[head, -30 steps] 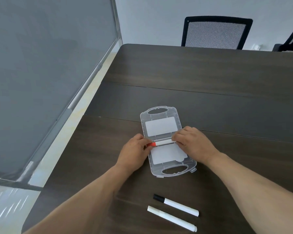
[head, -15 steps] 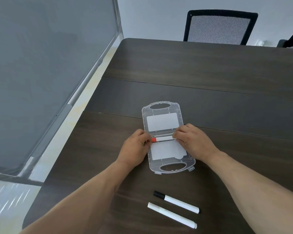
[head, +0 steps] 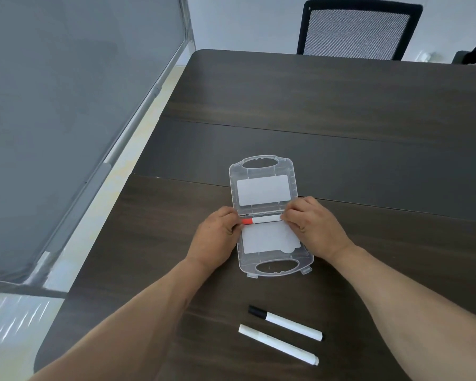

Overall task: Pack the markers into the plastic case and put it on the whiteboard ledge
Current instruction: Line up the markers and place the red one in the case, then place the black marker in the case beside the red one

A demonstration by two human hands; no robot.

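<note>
We have the clear case lying open and flat on the dark bench, both halves spread, hinge across the middle. Our left hand and right hand sit at either side of the hinge, and between them we hold a red marker lying crosswise in the near half, just by the hinge. The left grip pinches the red cap end; the right grip pinches the white tail end. Two more markers lie loose on the bench nearer to us, well apart from the case: a black marker and, just beside it, a white marker, both slanted the same way. The whiteboard stands to the left, its ledge running along the bottom. A chair stands at the far edge.
</note>
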